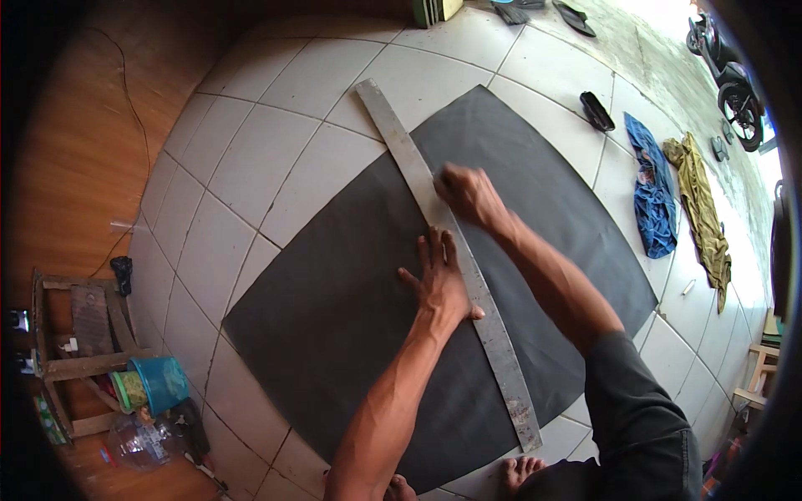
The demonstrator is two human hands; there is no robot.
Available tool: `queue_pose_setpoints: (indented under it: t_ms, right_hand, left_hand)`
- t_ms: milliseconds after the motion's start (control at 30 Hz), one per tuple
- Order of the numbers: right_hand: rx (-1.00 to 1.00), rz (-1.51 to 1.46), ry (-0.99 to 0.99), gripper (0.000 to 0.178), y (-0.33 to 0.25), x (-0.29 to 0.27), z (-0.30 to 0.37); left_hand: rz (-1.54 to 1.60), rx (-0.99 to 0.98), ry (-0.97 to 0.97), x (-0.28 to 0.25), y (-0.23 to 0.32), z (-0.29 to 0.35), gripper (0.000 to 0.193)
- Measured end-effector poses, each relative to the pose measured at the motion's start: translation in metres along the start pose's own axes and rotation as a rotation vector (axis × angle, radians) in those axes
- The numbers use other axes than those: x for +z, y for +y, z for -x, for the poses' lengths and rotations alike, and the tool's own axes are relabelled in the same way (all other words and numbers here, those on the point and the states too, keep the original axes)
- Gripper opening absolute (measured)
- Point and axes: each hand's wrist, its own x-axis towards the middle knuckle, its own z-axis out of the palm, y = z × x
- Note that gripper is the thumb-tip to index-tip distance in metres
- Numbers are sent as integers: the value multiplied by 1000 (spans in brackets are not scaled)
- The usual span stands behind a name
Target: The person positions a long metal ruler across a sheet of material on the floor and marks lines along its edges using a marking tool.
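A large dark grey sheet [351,334] lies flat on the tiled floor, and a long metal straightedge [493,334] crosses it diagonally, its far end reaching past the sheet's edge. My left hand [439,284] presses down with fingers spread, partly on the straightedge and partly on the sheet to its left. Farther up, my right hand [469,194] is closed in a fist at the straightedge's right side. It is slightly blurred, and whatever its fingers grip is hidden from this view.
My bare feet [525,472] are at the near edge of the sheet. Blue cloth [653,188] and olive cloth [703,217] lie on the right, near a black case [596,111]. At left stand a wooden frame [79,367] and a teal bucket [163,384]. A motorcycle [735,92] is parked far right.
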Motion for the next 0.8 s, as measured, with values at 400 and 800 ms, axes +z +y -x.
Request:
queue_pose_setpoints:
  t_ms: [400,800]
  right_hand:
    - [343,-9,-323,27,-170,-150,418]
    - [-87,163,-163,33,1,-15,11]
  left_hand:
    - [-31,-28,-16,-5,1,-2,152]
    - [-15,-7,14,3,-1,-1,153]
